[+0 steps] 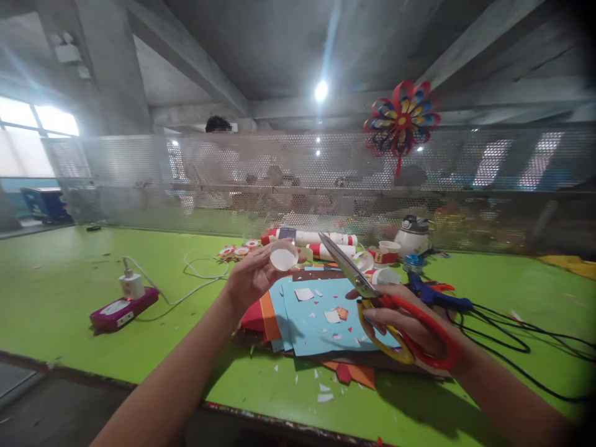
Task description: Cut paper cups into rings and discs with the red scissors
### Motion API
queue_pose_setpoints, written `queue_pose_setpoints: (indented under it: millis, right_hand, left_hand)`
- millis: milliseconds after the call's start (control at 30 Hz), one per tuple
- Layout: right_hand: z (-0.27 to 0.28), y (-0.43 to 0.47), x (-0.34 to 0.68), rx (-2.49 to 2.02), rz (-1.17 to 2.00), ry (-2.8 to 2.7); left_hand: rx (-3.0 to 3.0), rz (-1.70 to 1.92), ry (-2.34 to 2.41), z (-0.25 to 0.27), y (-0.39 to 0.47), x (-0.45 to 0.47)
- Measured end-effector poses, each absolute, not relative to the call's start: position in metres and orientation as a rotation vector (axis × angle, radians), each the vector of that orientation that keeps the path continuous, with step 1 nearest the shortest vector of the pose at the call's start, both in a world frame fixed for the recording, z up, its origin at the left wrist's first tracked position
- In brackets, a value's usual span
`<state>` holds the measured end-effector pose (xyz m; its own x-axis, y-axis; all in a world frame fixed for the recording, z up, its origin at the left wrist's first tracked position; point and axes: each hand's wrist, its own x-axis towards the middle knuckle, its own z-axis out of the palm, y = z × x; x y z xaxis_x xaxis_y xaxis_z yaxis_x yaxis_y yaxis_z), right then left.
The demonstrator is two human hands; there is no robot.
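Note:
My left hand (254,273) holds up a small round white paper piece (284,256) that looks like a cut-down paper cup. Scissors (363,279) with one red and one yellow handle loop are in my right hand (410,313). The fingers pass through the loops, and the blades point up and to the left, apart from the paper piece. Beneath both hands lies a stack of coloured paper with light blue sheets (307,338) on top. White and red paper scraps (332,317) are scattered over it.
A blue glue gun (437,295) with black cables lies right of my right hand. Paper cups (384,251), red-and-white rolls (321,238) and a white jug (413,237) stand behind. At left is a purple power strip (123,309). A perforated screen (298,174) closes the green table's back.

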<state>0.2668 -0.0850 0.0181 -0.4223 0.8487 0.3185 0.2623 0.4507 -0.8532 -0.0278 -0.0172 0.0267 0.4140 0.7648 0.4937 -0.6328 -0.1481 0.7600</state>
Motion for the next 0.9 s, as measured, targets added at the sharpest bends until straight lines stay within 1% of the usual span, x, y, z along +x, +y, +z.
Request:
queue_pose_setpoints:
  millis: [200, 567, 767, 900]
  right_hand:
    - [0.019, -0.089, 0.259, -0.914, 1.017, -1.886]
    - [0.020, -0.094, 0.255, -1.010, 0.921, -1.999]
    - [0.018, -0.091, 0.251, -1.032, 0.946, -2.082]
    - [0.007, -0.083, 0.245, -1.019, 0.745, -2.195]
  left_hand:
    - [1.131, 1.210, 0.150, 0.029, -0.021, -0.025]
    - [1.016, 1.279, 0.253, 0.027, -0.016, -0.018]
    - [1.261, 1.380, 0.298, 0.021, -0.014, -0.015]
    - [1.489, 1.521, 0.391, 0.017, -0.014, -0.009]
